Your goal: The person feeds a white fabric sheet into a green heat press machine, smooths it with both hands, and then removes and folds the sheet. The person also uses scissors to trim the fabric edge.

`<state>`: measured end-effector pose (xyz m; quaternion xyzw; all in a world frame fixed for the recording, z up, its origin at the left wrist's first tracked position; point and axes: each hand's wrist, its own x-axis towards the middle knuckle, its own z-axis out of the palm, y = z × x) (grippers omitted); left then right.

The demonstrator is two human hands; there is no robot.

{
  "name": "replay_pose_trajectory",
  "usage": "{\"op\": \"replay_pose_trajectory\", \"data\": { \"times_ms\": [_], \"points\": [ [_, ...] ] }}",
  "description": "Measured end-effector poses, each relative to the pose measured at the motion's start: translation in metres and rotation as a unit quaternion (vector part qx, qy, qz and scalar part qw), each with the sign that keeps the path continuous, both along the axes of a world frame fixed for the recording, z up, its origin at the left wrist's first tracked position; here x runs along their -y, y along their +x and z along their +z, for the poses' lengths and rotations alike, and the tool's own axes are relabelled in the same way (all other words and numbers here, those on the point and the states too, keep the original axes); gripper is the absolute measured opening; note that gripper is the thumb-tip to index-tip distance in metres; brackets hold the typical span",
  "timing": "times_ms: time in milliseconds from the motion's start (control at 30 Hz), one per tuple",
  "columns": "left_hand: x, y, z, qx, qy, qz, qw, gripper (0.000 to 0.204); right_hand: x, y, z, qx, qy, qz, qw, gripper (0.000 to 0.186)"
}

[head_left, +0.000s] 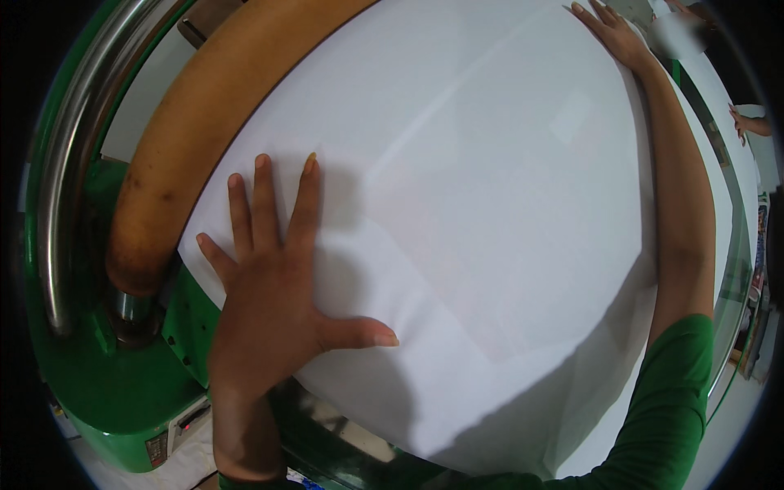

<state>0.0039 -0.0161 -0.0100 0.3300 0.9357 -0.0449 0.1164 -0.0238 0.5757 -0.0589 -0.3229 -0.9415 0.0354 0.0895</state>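
A large white sheet (490,204) covers most of the surface before me; I cannot tell whether it is paper or cloth. Faint creases and paler lines run across it. My left hand (273,298) lies flat on its left part, fingers spread and thumb pointing right, close to a thick tan roller (180,139). Stretched far forward, my right hand (616,37) rests at the sheet's far right edge, fingers extended. That forearm runs along the sheet's right side, in a green sleeve. Neither hand grips anything that I can see.
Left of the tan roller runs a shiny metal roller (65,180) in a green machine frame (106,408). A small control panel (186,425) with a red light sits at lower left. At the far right, another person's hand (750,124) touches a white surface.
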Motion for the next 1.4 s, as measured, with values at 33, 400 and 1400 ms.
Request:
{"op": "replay_pose_trajectory", "data": {
  "times_ms": [33,400,1400],
  "points": [
    [0.0,0.0,0.001,-0.003,-0.01,-0.001,1.0,0.179,-0.005,0.001,-0.001,0.037,0.051,0.064,0.996,0.068],
    [0.002,0.002,0.003,0.001,-0.013,-0.009,1.0,0.178,-0.021,-0.002,-0.01,0.085,0.15,0.186,0.967,0.058],
    [0.002,-0.007,0.009,0.035,-0.018,0.025,0.999,0.182,-0.017,-0.043,-0.013,0.05,0.071,0.049,0.995,0.078]
  ]
}}
